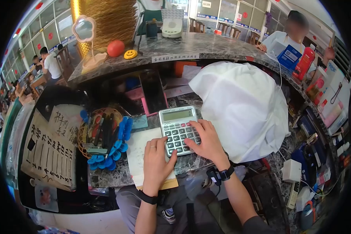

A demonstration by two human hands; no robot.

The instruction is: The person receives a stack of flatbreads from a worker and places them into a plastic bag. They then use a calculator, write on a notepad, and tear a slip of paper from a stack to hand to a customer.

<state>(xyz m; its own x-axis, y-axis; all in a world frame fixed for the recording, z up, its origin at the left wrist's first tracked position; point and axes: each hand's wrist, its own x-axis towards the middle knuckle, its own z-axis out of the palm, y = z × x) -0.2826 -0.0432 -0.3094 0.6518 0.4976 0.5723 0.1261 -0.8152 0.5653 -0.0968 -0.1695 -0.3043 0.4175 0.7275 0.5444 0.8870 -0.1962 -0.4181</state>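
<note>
A silver calculator [179, 131] lies on a low marble desk, partly over a sheet of paper [138, 154]. My left hand [157, 160] rests at its lower left side, thumb against the edge and fingers over the paper, holding nothing. On the keys' right side is my right hand [205, 142], fingers spread, with the thumb and index finger on or just above the buttons. A white cloth [241, 109] covers something bulky to the right of the calculator. A basket of pens [101, 128] with blue clips [115, 150] stands to the left.
A raised marble counter [214, 46] curves across the back, bearing a mirror [85, 31], a red ball-like object [116, 48] and a white device [172, 28]. A person [286, 35] is behind it at the right. A handwritten cardboard sheet [46, 156] lies left.
</note>
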